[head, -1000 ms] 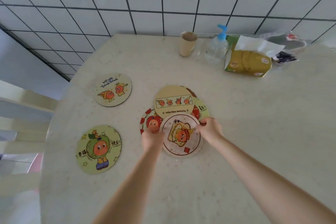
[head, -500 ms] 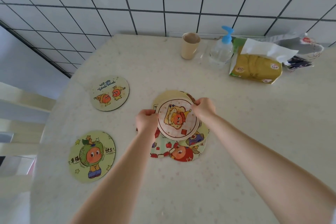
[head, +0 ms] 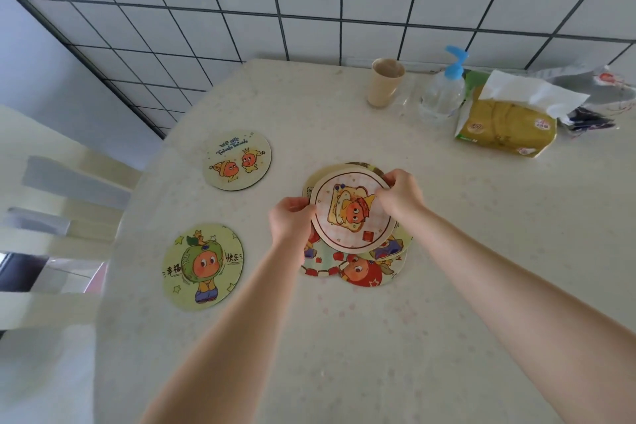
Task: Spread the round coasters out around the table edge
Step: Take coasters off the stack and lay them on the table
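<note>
Both my hands, left point(head: 290, 222) and right point(head: 401, 196), have fingers clamped on the toast coaster point(head: 352, 213); next it needs a free spot at the worktop point(head: 344, 337) edge.

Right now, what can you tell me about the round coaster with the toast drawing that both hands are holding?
The toast coaster is a thin, flat, card-like disc: pale checked face, a dark red ring near the rim, a cartoon orange character on a slice of toast and a small red square stamp. The left hand pinches its left edge and the right hand its upper right edge. It sits over the pile of overlapping coasters, near the middle of the table.
</note>
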Tool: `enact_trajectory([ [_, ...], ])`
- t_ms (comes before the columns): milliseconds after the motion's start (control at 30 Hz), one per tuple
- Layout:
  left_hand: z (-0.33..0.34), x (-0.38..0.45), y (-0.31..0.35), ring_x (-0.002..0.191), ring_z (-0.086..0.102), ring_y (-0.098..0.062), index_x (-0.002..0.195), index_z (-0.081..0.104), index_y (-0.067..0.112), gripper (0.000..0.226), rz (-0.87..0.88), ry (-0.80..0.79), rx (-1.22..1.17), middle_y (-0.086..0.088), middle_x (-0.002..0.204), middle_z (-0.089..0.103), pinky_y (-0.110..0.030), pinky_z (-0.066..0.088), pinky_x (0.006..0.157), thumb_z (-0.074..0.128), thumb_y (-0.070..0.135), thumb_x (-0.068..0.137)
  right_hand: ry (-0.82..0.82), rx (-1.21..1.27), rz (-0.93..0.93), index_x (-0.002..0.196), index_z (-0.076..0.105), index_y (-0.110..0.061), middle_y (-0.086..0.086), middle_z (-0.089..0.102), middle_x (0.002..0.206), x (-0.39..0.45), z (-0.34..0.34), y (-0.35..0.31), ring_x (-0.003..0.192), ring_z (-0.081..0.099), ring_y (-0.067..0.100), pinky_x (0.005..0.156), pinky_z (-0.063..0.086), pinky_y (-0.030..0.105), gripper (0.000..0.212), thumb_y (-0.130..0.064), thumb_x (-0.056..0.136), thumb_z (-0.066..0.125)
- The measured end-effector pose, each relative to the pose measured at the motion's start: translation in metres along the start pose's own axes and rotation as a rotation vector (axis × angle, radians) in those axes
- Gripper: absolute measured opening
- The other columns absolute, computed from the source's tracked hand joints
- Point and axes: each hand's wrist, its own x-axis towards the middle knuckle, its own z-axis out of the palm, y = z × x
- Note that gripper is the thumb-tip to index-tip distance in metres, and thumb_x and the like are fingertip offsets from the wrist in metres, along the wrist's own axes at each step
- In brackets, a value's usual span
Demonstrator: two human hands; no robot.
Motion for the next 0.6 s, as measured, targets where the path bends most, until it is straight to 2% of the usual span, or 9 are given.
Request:
enact_trajectory([
  [67, -0.017, -0.014, -0.007, 0.056, 0.057, -0.014, 0.094, 0.067, 0.018, 0.011, 0.004, -0.005, -0.038, -0.002, 0.09, 0.069, -0.022, 0.049, 0.039, 0.067, 0.011, 0.085, 0.002, 0.006, -0.051, 0.117, 0.059, -0.012, 0.005, 0.063, 0.11, -0.02, 0.002, -0.001, 0.093, 0.058, 0.022, 0.068, 0.042, 0.027, 0.031, -0.011, 0.086, 0.057],
  [133, -0.036, -0.029, -0.019, 0.064, 0.063, -0.018, 0.093, 0.067, 0.016, 0.011, -0.006, -0.001, -0.087, -0.004, 0.092, 0.069, -0.033, 0.061, 0.056, 0.067, 0.009, 0.084, -0.003, 0.005, -0.111, 0.113, 0.06, -0.013, 0.003, 0.065, 0.109, -0.043, 0.007, 0.001, 0.092, 0.059, 0.02, 0.07, 0.043, 0.028, 0.028, -0.011, 0.086, 0.057],
  [167, -0.048, -0.038, -0.028, 0.071, 0.066, -0.02, 0.092, 0.067, 0.015, 0.011, -0.015, 0.003, -0.115, -0.005, 0.093, 0.07, -0.038, 0.062, 0.067, 0.067, 0.008, 0.084, -0.008, -0.016, -0.142, 0.111, 0.061, -0.013, 0.003, 0.065, 0.108, -0.057, 0.012, 0.003, 0.091, 0.059, 0.019, 0.069, 0.042, 0.027, 0.026, -0.012, 0.085, 0.058],
  [200, -0.06, -0.047, -0.038, 0.078, 0.068, -0.02, 0.092, 0.067, 0.014, 0.011, -0.022, 0.01, -0.138, -0.006, 0.094, 0.07, -0.037, 0.062, 0.071, 0.067, 0.007, 0.083, -0.011, -0.044, -0.169, 0.11, 0.061, -0.012, 0.004, 0.064, 0.108, -0.073, 0.017, 0.006, 0.092, 0.059, 0.019, 0.069, 0.043, 0.028, 0.024, -0.013, 0.085, 0.059],
  [300, -0.092, -0.071, -0.074, 0.085, 0.069, -0.019, 0.091, 0.067, 0.013, 0.011, -0.039, 0.03, -0.155, -0.006, 0.094, 0.071, -0.032, 0.06, 0.072, 0.068, 0.006, 0.083, -0.033, -0.095, -0.214, 0.107, 0.059, -0.01, 0.007, 0.062, 0.108, -0.117, 0.035, 0.018, 0.095, 0.057, 0.021, 0.072, 0.042, 0.029, 0.023, -0.015, 0.085, 0.061],
  [400, -0.125, -0.095, -0.113, 0.089, 0.069, -0.022, 0.094, 0.066, 0.011, 0.012, -0.073, 0.042, -0.175, -0.007, 0.095, 0.071, -0.037, 0.06, 0.077, 0.068, 0.005, 0.083, -0.048, -0.111, -0.229, 0.108, 0.061, -0.008, 0.008, 0.064, 0.106, -0.166, 0.054, 0.033, 0.097, 0.057, 0.022, 0.073, 0.038, 0.027, 0.025, -0.015, 0.084, 0.063],
  [467, -0.145, -0.108, -0.136, 0.089, 0.069, -0.023, 0.095, 0.066, 0.009, 0.013, -0.096, 0.053, -0.178, -0.009, 0.097, 0.071, -0.038, 0.06, 0.077, 0.067, 0.005, 0.083, -0.072, -0.1, -0.239, 0.107, 0.062, -0.006, 0.009, 0.065, 0.105, -0.195, 0.067, 0.044, 0.097, 0.059, 0.023, 0.073, 0.04, 0.027, 0.024, -0.013, 0.084, 0.065],
  [600, -0.182, -0.135, -0.178, 0.097, 0.068, -0.031, 0.097, 0.065, 0.005, 0.014, -0.14, 0.09, -0.2, -0.016, 0.102, 0.07, -0.048, 0.058, 0.086, 0.066, 0.003, 0.084, -0.138, -0.086, -0.219, 0.102, 0.062, -0.005, 0.007, 0.064, 0.099, -0.242, 0.096, 0.064, 0.094, 0.06, 0.024, 0.073, 0.044, 0.028, 0.02, -0.013, 0.084, 0.065],
])
